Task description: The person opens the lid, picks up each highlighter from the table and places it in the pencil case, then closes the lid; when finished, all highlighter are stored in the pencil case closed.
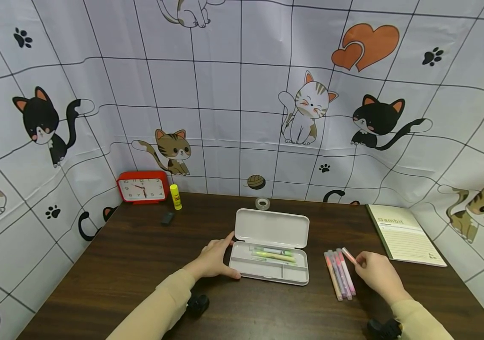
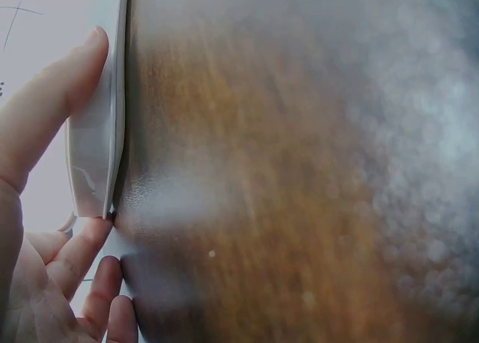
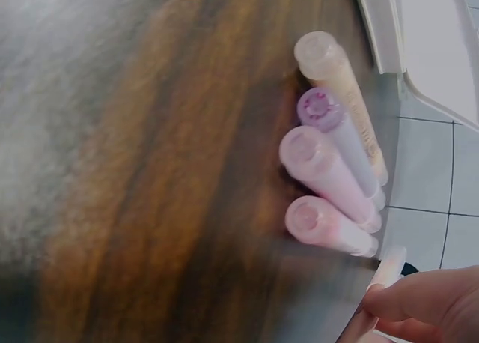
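A white pencil case point(image 1: 263, 273) lies open on the table, its lid point(image 1: 272, 228) tipped back. Green and yellow pens point(image 1: 273, 255) rest inside its tray. My left hand point(image 1: 212, 259) holds the case's left end, thumb along the front side and fingers near the hinge; the left wrist view shows the thumb point(image 2: 78, 73) against its white wall. To the right of the case, several pastel markers point(image 1: 339, 276) lie side by side. My right hand point(image 1: 377, 274) pinches another marker point(image 1: 349, 256), light pink-orange, tilted beside the row. Its lower end is hidden by the fingers.
At the back left stand a red clock point(image 1: 143, 187) and a yellow glue stick point(image 1: 176, 197), with a small dark block point(image 1: 167, 218) before them. A tape roll point(image 1: 262, 203) sits behind the case. A notebook point(image 1: 408, 236) lies at the right. Patterned cloth point(image 1: 242, 94) hangs behind.
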Action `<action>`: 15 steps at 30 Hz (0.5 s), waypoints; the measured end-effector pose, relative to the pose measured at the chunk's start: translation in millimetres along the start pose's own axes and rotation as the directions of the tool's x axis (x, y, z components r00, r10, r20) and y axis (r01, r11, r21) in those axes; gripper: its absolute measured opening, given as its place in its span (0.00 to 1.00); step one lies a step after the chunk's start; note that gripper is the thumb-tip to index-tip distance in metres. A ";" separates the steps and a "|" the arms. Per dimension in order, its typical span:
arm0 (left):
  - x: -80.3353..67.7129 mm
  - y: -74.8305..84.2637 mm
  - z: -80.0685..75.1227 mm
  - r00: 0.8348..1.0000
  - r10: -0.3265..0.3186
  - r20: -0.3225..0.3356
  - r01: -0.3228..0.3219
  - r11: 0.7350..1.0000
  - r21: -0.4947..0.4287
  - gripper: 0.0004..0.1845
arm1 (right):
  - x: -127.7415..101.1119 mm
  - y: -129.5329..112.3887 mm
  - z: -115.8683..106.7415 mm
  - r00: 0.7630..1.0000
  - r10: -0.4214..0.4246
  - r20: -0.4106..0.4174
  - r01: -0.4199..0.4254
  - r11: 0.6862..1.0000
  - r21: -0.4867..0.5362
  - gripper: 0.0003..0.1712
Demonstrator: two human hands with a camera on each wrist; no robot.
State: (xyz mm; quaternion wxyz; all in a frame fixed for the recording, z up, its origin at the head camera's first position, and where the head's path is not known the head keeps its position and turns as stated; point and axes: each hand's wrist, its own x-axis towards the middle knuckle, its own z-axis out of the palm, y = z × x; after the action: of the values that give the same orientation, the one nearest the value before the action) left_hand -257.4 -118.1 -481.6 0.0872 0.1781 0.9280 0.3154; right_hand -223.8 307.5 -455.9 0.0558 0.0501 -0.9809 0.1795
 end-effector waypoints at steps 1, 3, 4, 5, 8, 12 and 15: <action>-0.1 -0.2 0.1 1.000 -0.002 0.001 0.002 1.000 0.000 0.64 | 0.0 -1.2 -0.1 1.000 -0.009 -0.009 0.009 1.000 -0.001 0.04; -0.5 -0.4 0.0 1.000 -0.003 0.004 0.003 1.000 0.001 0.64 | -0.2 -4.4 -0.3 0.999 -0.035 -0.026 0.034 0.999 -0.009 0.04; -0.7 -0.4 -0.2 1.000 -0.004 0.005 0.004 1.000 0.001 0.64 | -0.2 -6.5 -0.5 0.998 -0.047 -0.031 0.047 0.999 -0.009 0.04; -0.8 -0.4 -0.3 1.000 -0.005 0.006 0.005 1.000 0.001 0.64 | -0.1 -8.9 -0.7 0.998 -0.059 -0.034 0.058 0.998 -0.009 0.03; -1.3 0.0 -0.9 1.000 -0.007 0.006 0.007 1.000 0.002 0.64 | 1.5 -17.4 -1.9 0.995 -0.090 -0.042 0.090 0.996 -0.013 0.03; -1.9 1.7 -1.6 1.000 -0.006 0.006 0.006 1.000 0.010 0.63 | 5.6 -30.0 -3.1 0.993 -0.114 -0.040 0.113 0.993 -0.021 0.03; -2.7 3.6 -2.1 1.000 0.003 0.008 -0.003 1.000 0.012 0.63 | 9.0 -39.4 -3.0 0.991 -0.132 -0.029 0.132 0.991 -0.026 0.04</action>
State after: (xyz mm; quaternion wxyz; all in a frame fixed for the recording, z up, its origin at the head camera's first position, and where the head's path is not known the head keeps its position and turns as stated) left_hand -254.5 -117.7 -477.5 0.0893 0.1813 0.9293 0.3091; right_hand -227.7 271.3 -438.3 0.0834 0.1115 -0.9766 0.1642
